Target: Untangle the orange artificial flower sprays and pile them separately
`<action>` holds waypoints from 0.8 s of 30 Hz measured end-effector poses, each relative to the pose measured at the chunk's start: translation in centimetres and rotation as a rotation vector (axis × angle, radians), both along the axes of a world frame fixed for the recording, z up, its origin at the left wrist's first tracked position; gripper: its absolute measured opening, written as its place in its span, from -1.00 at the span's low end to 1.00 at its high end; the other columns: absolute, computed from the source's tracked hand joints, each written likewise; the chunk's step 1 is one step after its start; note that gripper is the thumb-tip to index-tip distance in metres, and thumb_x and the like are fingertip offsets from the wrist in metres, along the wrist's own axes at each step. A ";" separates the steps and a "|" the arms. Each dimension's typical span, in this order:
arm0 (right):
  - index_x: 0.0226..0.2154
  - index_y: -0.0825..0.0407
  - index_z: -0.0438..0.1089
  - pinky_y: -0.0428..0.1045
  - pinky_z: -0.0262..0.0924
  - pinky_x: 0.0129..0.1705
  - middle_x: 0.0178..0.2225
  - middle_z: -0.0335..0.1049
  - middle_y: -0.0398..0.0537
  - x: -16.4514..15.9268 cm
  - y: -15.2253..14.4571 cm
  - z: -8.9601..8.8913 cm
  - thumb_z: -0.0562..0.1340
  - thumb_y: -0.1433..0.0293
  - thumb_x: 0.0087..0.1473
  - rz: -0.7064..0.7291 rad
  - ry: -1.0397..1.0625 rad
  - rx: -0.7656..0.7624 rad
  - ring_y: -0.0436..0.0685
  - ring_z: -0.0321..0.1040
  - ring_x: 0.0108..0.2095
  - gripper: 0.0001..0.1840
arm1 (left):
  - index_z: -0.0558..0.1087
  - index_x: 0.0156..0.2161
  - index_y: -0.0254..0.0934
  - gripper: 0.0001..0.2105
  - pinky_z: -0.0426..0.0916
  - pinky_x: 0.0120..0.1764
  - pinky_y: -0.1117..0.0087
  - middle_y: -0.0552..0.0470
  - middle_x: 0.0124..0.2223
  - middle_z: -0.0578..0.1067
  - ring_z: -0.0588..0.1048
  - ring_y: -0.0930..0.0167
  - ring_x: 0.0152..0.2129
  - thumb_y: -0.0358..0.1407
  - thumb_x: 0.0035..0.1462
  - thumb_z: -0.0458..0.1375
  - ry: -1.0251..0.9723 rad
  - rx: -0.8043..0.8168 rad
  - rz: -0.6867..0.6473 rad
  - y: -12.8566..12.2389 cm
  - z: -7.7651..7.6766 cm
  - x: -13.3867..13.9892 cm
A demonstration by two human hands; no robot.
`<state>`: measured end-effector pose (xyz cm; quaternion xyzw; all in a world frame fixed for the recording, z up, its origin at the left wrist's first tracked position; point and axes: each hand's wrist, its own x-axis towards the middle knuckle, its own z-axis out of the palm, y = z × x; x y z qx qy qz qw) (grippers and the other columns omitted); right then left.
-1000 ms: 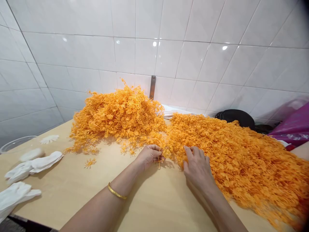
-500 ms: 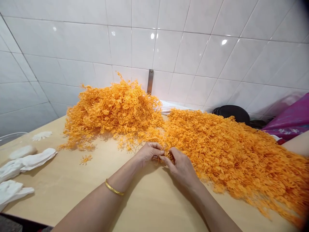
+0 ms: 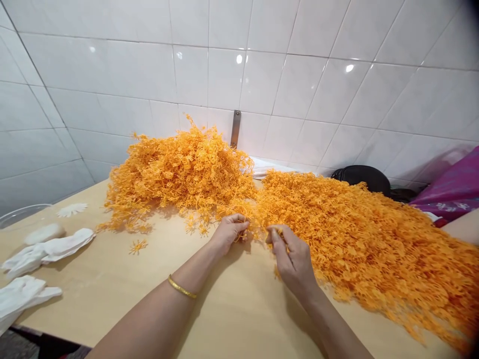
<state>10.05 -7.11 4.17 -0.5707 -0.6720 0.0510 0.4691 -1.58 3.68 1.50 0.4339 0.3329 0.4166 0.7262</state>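
Observation:
My left hand is closed in a pinch on a thin-stemmed orange plastic flower piece, at the front edge of the left heap. A short way to the right, my right hand has its thumb and fingers pressed together on another orange plastic flower piece, mostly hidden by the fingers. Between and behind the hands, the looser left heap of orange flower pieces meets the broad right heap. One loose flower piece lies apart on the wooden table.
White gloves and a white oval object lie at the left. A pale flower-shaped piece is behind them. Against the tiled wall are a black case and a purple bag. A person's arm shows at the right edge.
My hands, close together before, have moved apart. The right hand went right and turned, its fingers pinched; the left shifted slightly left. The view has shifted a little.

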 end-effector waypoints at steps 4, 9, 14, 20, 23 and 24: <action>-0.19 0.04 0.27 -0.05 0.10 -0.36 -0.38 0.28 -0.05 1.5 1.2 -0.8 -0.05 0.48 0.04 -0.061 0.049 -0.007 0.05 0.22 -0.38 -0.70 | 0.33 -0.51 -0.33 -0.91 0.09 -0.65 0.54 0.07 -0.65 0.35 0.29 0.55 -0.73 -0.39 -0.20 0.16 0.054 0.035 -0.097 -0.6 -0.2 -0.1; -0.27 0.05 0.34 -0.03 0.13 -0.31 -0.37 0.29 -0.03 1.4 1.7 -1.3 0.00 0.44 0.02 -0.008 0.015 -0.062 0.07 0.24 -0.34 -0.74 | 0.32 -0.56 -0.33 -0.97 -0.10 -0.70 0.54 0.15 -0.75 0.21 0.11 0.62 -0.82 -0.46 -0.20 0.08 0.141 0.121 -0.120 -0.4 -0.3 0.2; -0.24 0.06 0.33 -0.03 0.12 -0.29 -0.35 0.30 -0.02 1.3 2.0 -1.6 0.02 0.31 0.06 -0.070 -0.012 -0.093 0.07 0.24 -0.33 -0.72 | 0.41 -0.43 -0.34 -0.79 -0.21 -0.71 0.51 0.22 -0.77 0.07 -0.06 0.65 -0.84 -0.51 -0.25 0.00 0.141 0.116 -0.160 -0.8 0.2 0.4; -0.53 0.05 0.28 -0.08 0.01 -0.48 -0.54 0.21 -0.11 1.3 2.7 -2.6 0.06 0.21 0.03 -0.172 -0.151 -0.135 0.02 0.15 -0.50 -0.71 | 0.43 -0.37 -0.36 -0.74 -0.15 -0.71 0.51 0.15 -0.71 0.20 0.03 0.63 -0.83 -0.49 -0.26 0.00 0.079 0.129 -0.229 -1.4 0.1 0.7; -0.57 0.05 0.22 -0.09 -0.03 -0.46 -0.55 0.16 -0.12 0.9 2.7 -2.8 0.00 0.32 0.08 -0.177 -0.262 -0.098 0.01 0.12 -0.51 -0.73 | 0.42 -0.39 -0.36 -0.81 -0.11 -0.71 0.51 0.10 -0.63 0.28 0.09 0.62 -0.80 -0.32 -0.13 0.03 -0.001 0.081 -0.242 -1.4 -0.1 0.8; -0.56 0.05 0.22 -0.08 -0.03 -0.44 -0.53 0.16 -0.11 0.7 2.6 -2.8 -0.01 0.35 0.08 -0.168 -0.314 -0.078 0.01 0.12 -0.49 -0.74 | 0.41 -0.42 -0.35 -0.80 -0.11 -0.71 0.51 0.11 -0.65 0.26 0.09 0.62 -0.80 -0.25 -0.10 0.05 -0.010 0.075 -0.224 -1.4 -0.1 0.8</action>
